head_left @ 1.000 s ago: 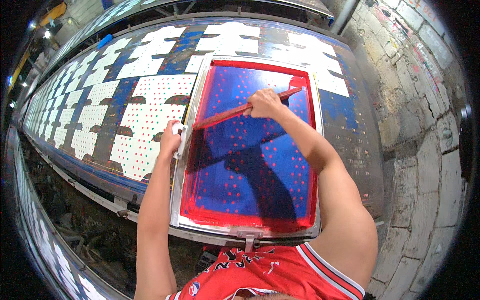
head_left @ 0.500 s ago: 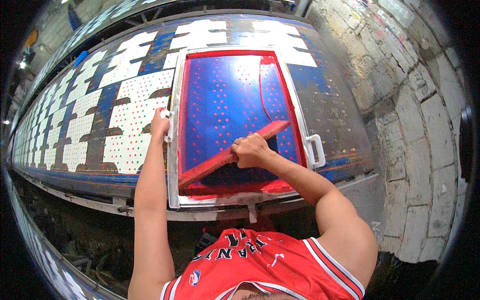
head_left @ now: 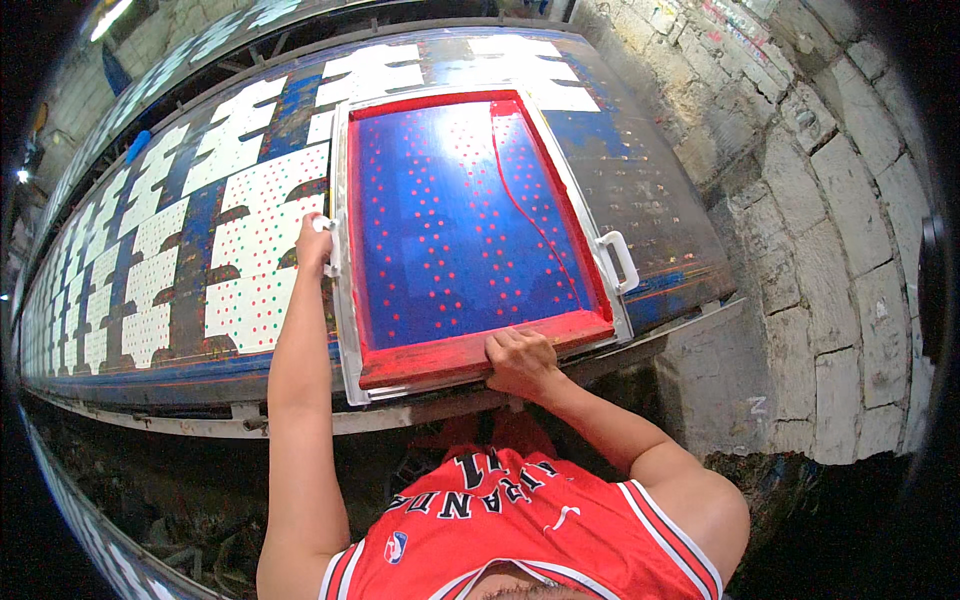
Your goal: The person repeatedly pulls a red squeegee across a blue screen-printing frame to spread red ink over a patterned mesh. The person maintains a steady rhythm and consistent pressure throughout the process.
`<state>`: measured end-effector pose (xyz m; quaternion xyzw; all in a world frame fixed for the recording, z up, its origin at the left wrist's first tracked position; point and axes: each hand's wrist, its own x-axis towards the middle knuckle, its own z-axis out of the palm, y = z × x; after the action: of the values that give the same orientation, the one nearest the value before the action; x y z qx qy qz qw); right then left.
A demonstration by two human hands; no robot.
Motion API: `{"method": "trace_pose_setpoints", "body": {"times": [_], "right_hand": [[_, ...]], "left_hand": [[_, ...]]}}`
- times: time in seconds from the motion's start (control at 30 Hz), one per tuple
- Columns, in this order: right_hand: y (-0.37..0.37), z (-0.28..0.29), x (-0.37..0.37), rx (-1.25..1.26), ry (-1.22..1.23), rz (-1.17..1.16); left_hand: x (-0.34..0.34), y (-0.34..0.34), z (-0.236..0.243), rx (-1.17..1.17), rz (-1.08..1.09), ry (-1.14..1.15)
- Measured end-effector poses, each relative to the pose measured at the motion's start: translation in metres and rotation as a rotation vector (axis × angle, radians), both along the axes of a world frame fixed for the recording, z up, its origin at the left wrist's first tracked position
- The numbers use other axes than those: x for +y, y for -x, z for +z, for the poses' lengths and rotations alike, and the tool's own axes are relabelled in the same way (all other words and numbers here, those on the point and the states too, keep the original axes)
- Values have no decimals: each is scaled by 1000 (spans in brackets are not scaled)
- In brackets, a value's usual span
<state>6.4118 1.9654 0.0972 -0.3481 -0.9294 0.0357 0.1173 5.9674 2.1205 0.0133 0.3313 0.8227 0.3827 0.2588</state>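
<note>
A screen printing frame point(head_left: 341, 300) with a blue, red-dotted mesh point(head_left: 440, 220) lies on a long printing table. My left hand point(head_left: 314, 243) is closed round the white handle on the frame's left side. With my right hand point(head_left: 522, 362) I grip a red, paint-covered wooden squeegee point(head_left: 430, 366), which lies along the frame's near edge. Red ink borders the mesh, and a thin curved red line point(head_left: 515, 205) runs down its right part. Another white handle point(head_left: 619, 262) sticks out from the frame's right side, untouched.
White cut fabric pieces point(head_left: 255, 240), some printed with red and green dots, cover the table to the left and beyond the frame. The table's dark, paint-stained surface point(head_left: 650, 200) shows at right. A block wall point(head_left: 810, 230) stands along the right side.
My right hand has drawn the squeegee toward me, from slanting across the mesh to lying along the near edge. My left hand still holds the handle.
</note>
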Motion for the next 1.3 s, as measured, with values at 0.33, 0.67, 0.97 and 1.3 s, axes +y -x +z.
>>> {"method": "trace_pose_setpoints", "body": {"times": [0.33, 0.67, 0.97, 1.3], "right_hand": [[1, 24, 19, -33, 71, -7], [8, 47, 82, -35, 42, -13], [75, 35, 308, -40, -184, -66], [160, -11, 524, -4, -323, 2]], "left_hand": [[-4, -1, 3, -28, -30, -31], [-10, -11, 17, -9, -19, -65], [-13, -10, 13, 43, -41, -72], [-19, -20, 30, 93, -6, 23]]}}
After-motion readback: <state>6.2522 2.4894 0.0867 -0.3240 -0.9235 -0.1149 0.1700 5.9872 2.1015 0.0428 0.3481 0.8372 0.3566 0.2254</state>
